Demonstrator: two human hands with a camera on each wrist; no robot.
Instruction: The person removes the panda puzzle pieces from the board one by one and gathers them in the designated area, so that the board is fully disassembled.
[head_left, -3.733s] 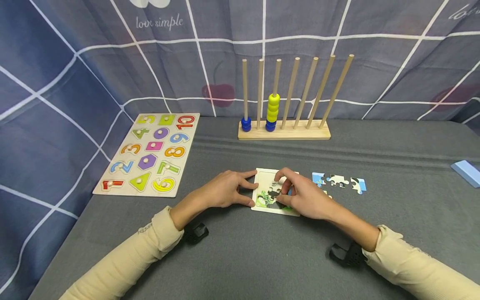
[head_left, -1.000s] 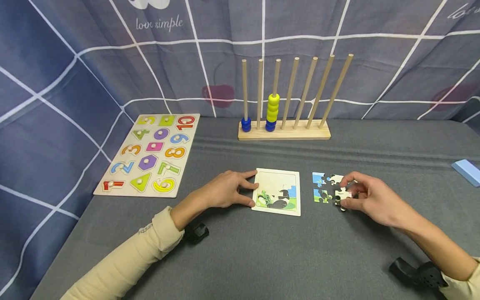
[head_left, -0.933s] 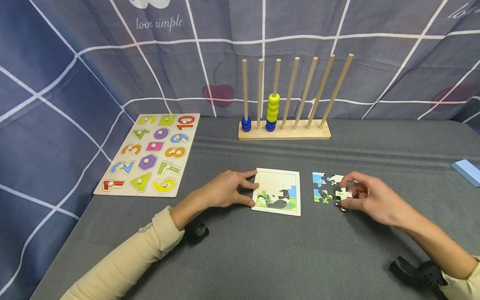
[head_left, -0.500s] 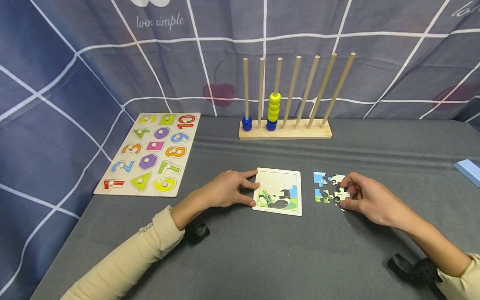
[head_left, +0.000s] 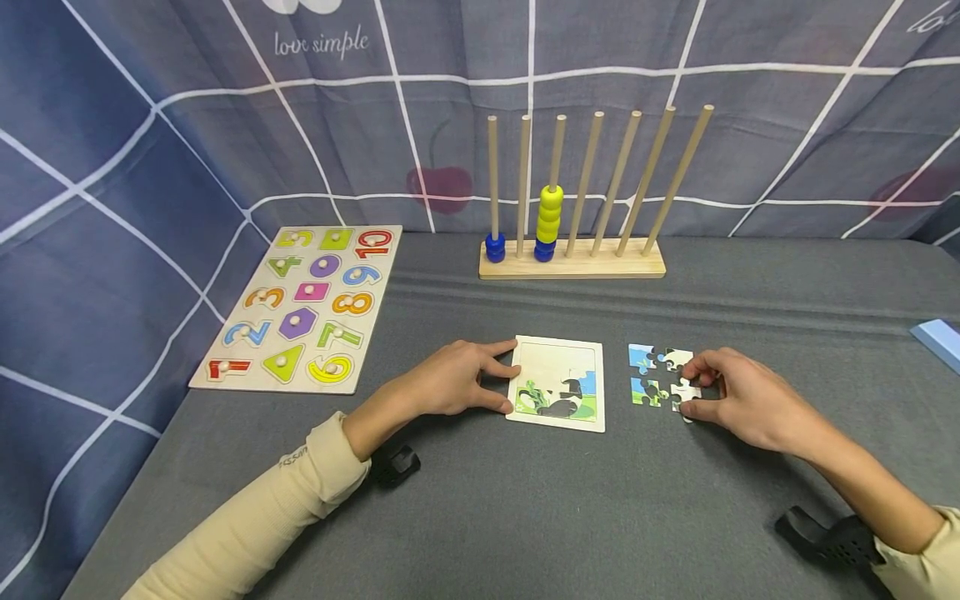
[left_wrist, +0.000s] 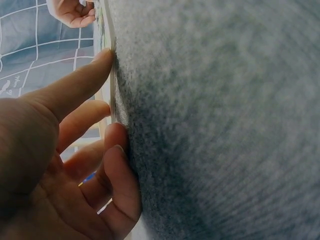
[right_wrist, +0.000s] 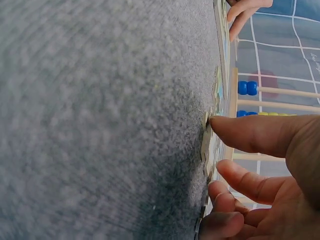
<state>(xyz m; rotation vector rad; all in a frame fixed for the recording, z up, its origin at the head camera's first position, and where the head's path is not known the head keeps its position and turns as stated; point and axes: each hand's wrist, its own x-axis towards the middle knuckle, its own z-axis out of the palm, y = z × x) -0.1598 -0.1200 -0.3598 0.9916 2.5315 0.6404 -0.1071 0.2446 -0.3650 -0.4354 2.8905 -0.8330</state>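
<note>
From the head view I see my right hand (head_left: 738, 400) pinching a white piece (head_left: 684, 390) on the grey mat (head_left: 525, 517), just right of the tray (head_left: 557, 383), whose left edge my left hand (head_left: 450, 383) grips. The wrist views show only fingertips (right_wrist: 235, 131) against edges; the piece's picture is unreadable. Farther back stand a peg rack (head_left: 573, 258) and number board (head_left: 300, 308).

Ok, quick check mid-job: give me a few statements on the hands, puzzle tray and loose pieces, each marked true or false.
1. The left hand holds the puzzle tray by its left edge. True.
2. The right hand pinches a white puzzle piece lying on the grey mat. True.
3. The tray is fully filled. False: only its lower part holds pieces.
4. The loose pieces lie left of the tray. False: they lie to its right.
5. Yellow rings sit on the peg rack. True.
</note>
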